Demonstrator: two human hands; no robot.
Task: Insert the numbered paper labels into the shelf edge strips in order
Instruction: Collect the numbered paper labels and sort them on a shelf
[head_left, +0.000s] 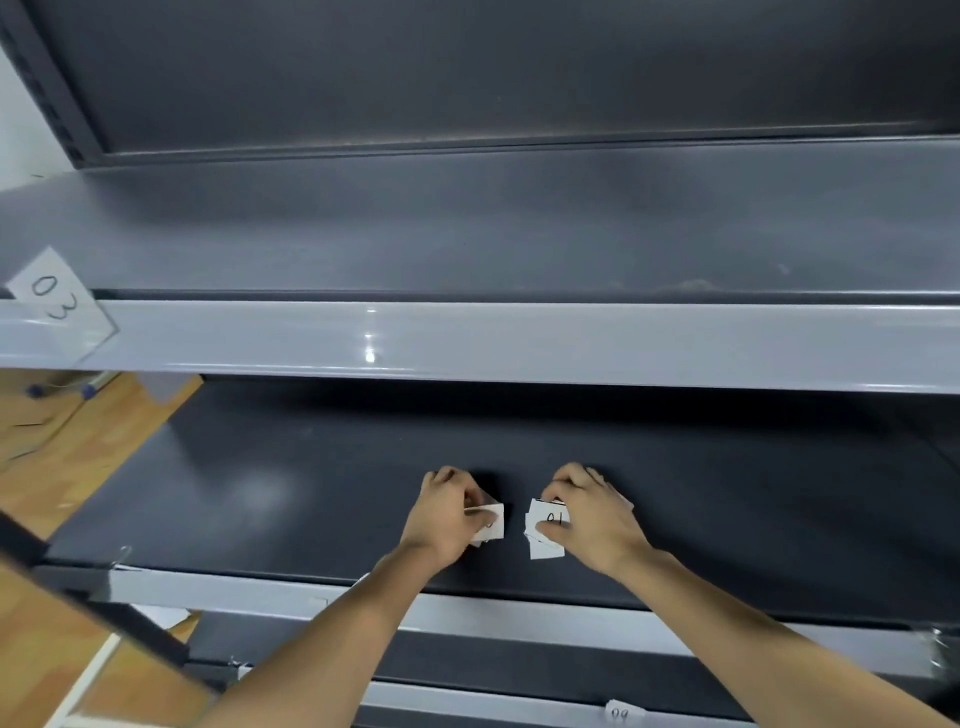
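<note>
Looking down at grey metal shelving from head height. Reaching with both bare forearms over the middle edge strip (519, 613) onto the dark lower shelf (260, 493). In the left hand (447, 514), pinching a small stack of paper labels (493, 522) between thumb and curled fingers, number hidden. In the right hand (597, 519), just beside it and not touching, gripping a second, fanned stack (548, 525), thumb pressed on a top slip reading 01 or 10, unclear which way up. Up at far left, a label marked 03 (54, 299) sitting crooked, one corner tucked behind the pale upper edge strip (519, 343). At the very bottom, a slip marked 09 (619, 713) on the bottom strip (467, 701). Apparently at the sorting step: splitting and ordering the pile rather than inserting anything. Likely needed next: picking out the slip that follows in sequence, freeing one hand, lifting to the proper strip, and sliding the paper's edge squarely under the lip, gently, to avoid a crease or a tilt like that of 03.
</note>
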